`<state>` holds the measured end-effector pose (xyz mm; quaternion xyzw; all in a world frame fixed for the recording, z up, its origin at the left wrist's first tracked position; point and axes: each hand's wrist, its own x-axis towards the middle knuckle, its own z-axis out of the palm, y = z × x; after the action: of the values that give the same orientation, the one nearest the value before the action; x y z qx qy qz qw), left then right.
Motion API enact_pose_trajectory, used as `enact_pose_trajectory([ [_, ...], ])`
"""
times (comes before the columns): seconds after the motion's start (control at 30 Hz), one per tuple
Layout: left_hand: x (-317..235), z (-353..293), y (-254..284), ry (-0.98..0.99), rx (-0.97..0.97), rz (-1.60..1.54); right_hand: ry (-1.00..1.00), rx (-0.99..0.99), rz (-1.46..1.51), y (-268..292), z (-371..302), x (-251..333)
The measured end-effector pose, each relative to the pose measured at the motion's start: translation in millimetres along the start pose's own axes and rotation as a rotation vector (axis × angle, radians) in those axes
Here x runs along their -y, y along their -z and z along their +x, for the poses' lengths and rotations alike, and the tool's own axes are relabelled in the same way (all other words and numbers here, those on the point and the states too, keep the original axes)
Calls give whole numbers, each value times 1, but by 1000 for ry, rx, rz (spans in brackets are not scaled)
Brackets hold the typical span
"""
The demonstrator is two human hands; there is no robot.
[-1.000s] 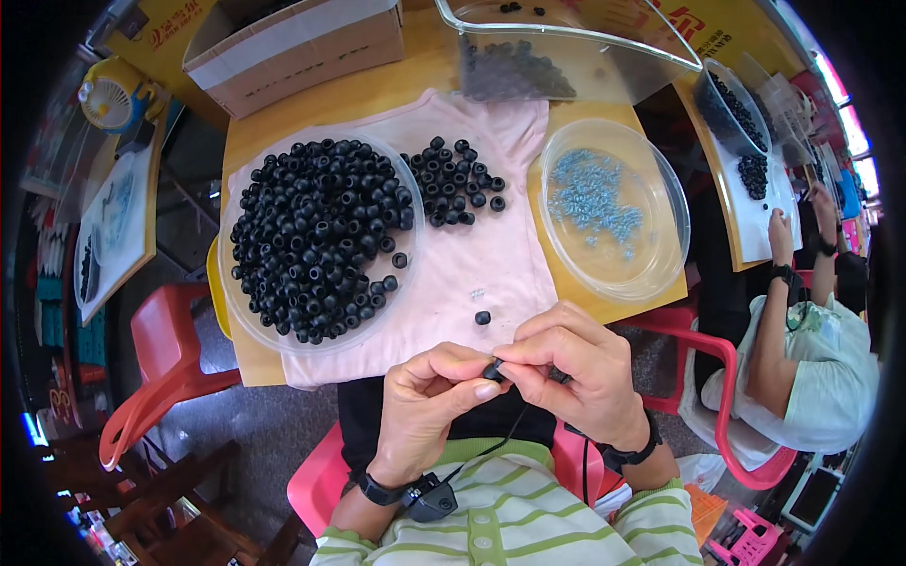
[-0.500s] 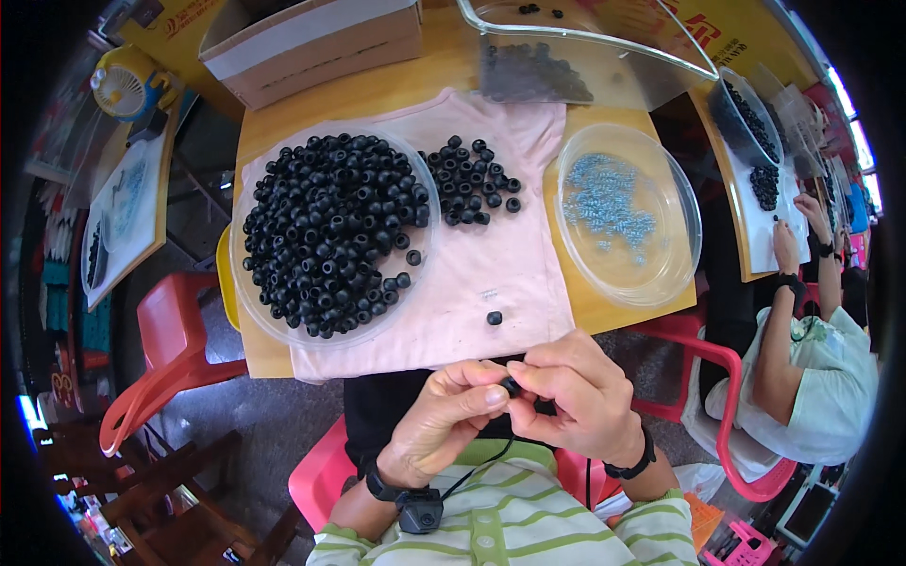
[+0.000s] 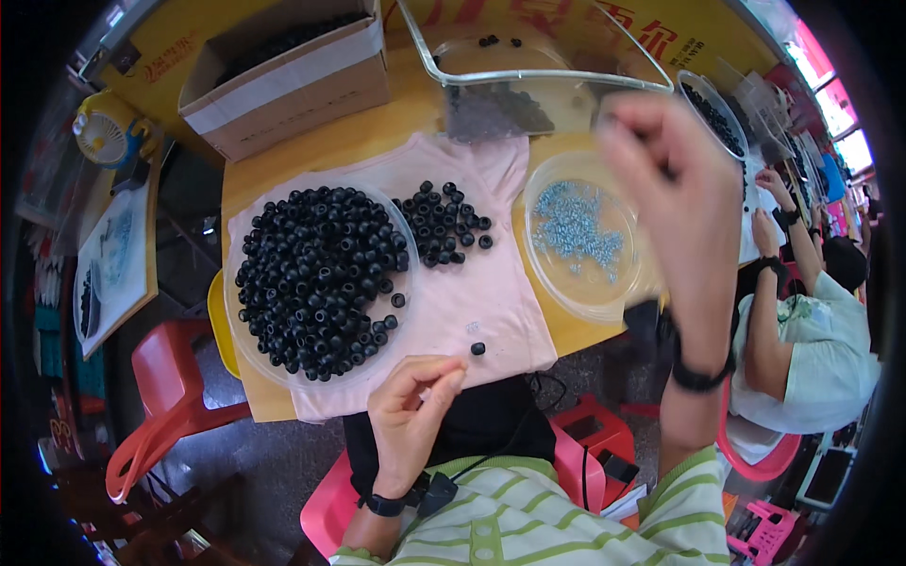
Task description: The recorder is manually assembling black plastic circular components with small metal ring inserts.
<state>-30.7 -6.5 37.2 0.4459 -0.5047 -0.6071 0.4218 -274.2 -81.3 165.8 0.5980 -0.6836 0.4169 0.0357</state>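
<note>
Just over the near edge of the pink cloth (image 3: 500, 311), my left hand (image 3: 411, 406) has thumb and forefinger pressed together; whatever they pinch is too small to make out. A single black bead (image 3: 478, 349) lies beside those fingertips. My right hand (image 3: 675, 179) is raised at the right, in front of a clear plastic bin (image 3: 557, 75). Its fingers look curled but are smeared by motion, with a dark spot at the tips. A round clear tray (image 3: 412, 325) heaped with black beads (image 3: 316, 274) stands left. More loose beads (image 3: 442, 222) lie beside it.
Right of the cloth is a round clear dish (image 3: 566, 292) of small bluish pieces (image 3: 576, 226), partly behind my right forearm. An open cardboard box (image 3: 293, 104) stands at the back left. Another person (image 3: 802, 330) sits at the right. A red chair (image 3: 170, 377) stands left.
My hands were together at the near edge around a black bead. The right has swung up and right toward the bin; the left stays low, pinched. The whole view has shifted slightly.
</note>
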Motion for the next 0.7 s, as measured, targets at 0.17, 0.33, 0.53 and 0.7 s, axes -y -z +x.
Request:
enact_pose_trajectory([
  [0.17, 5, 14, -3, -14, 6, 271, -47, 21, -223, -24, 77, -25],
  [0.33, 12, 12, -17, -193, 28, 406, 351, 71, -485, -36, 74, -66],
  [0.53, 23, 16, -24, -307, -9, 634, 169, 169, -168, 11, 0, -47],
  [0.7, 24, 15, -21, -302, 12, 623, -109, 402, -35, 25, -73, -58],
])
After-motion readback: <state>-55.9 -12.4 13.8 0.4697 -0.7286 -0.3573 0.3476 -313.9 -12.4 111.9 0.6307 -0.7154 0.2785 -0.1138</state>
